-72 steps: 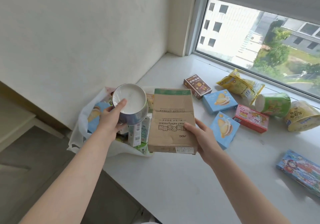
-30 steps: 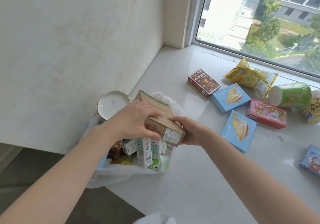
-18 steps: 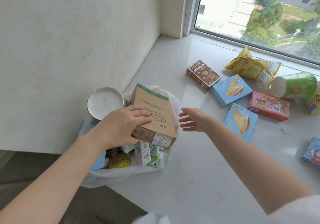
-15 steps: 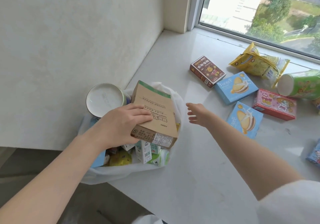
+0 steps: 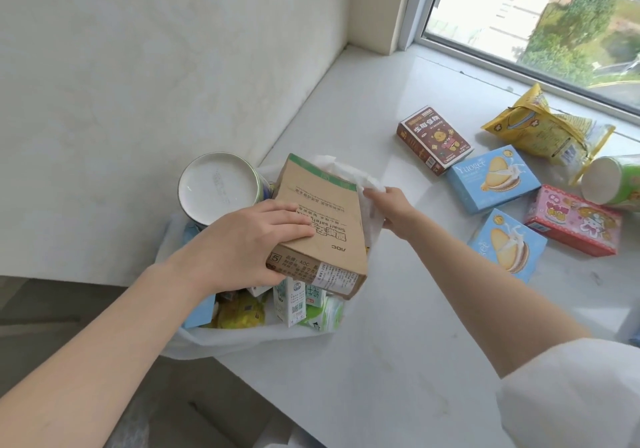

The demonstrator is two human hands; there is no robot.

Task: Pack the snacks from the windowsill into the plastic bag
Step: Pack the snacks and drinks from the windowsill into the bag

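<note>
A white plastic bag [image 5: 242, 338] sits at the windowsill's left edge with several snacks in it, among them milk cartons [image 5: 294, 303] and a round tin [image 5: 218, 187]. My left hand [image 5: 249, 246] grips a brown paper package [image 5: 325, 219] that lies tilted on top of the bag's contents. My right hand [image 5: 391, 208] pinches the bag's right rim beside the package. On the sill to the right lie a brown box [image 5: 434, 139], two blue cookie boxes [image 5: 491, 179] [image 5: 507, 250], a pink box [image 5: 575, 220], a yellow pouch [image 5: 543, 128] and a green cup [image 5: 613, 184].
The white windowsill [image 5: 398, 343] ends in a drop to the floor at the bag's left and front. A plaster wall [image 5: 156, 66] rises behind the bag. The window [image 5: 554, 14] runs along the sill's far side.
My right hand let go of the brown package, drew away to the right, and now pinches the bag's rim. My left hand kept hold of the package over the bag.
</note>
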